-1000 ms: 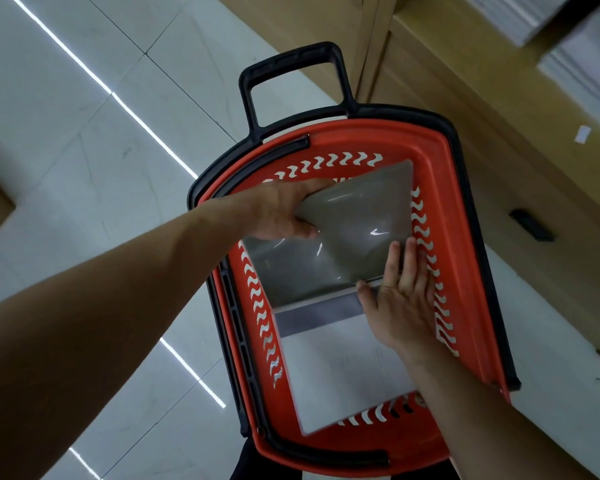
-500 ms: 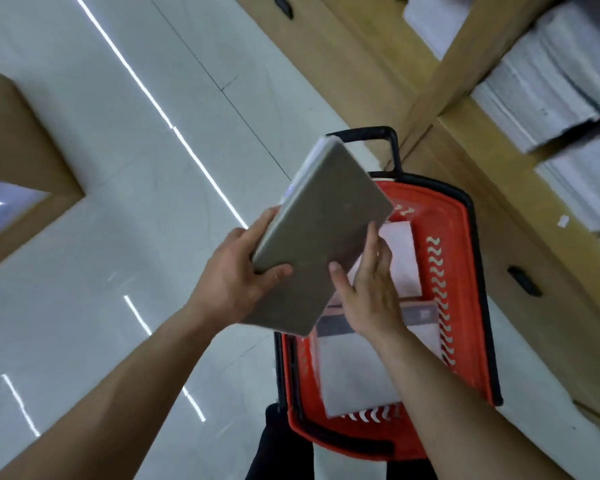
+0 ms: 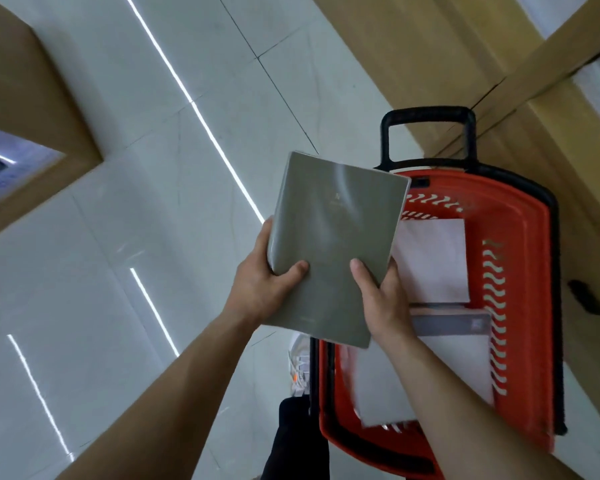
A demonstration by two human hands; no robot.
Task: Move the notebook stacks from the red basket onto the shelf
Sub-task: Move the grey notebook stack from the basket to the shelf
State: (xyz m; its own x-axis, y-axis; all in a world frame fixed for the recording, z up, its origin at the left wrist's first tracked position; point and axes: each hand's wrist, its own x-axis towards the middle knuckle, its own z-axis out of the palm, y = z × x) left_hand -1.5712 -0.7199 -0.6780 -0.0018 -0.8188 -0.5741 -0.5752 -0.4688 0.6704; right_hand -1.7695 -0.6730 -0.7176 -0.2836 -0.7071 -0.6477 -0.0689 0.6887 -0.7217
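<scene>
Left hand (image 3: 257, 287): clamped on the left edge of the grey notebook stack (image 3: 333, 244), thumb flat on the front cover, remaining fingers wrapped behind and out of sight.

Right hand (image 3: 385, 303): clamped on the lower right edge of the same stack, thumb on the cover, fingers behind.

The notebook stack is held in the air, cover toward the camera and tilted slightly. It is clear of the red basket (image 3: 534, 271) and overlaps the basket's left rim in the view.

The red basket stands on the tiled floor (image 3: 118, 237), just beside the wooden shelf unit (image 3: 413, 46). Its black handle (image 3: 426, 114) is raised at the far end. Inside lie two white packs (image 3: 433, 265). The nearer one carries a grey band (image 3: 451, 323).

A light-coloured shoe (image 3: 298, 365) shows on the floor at the basket's left side.
</scene>
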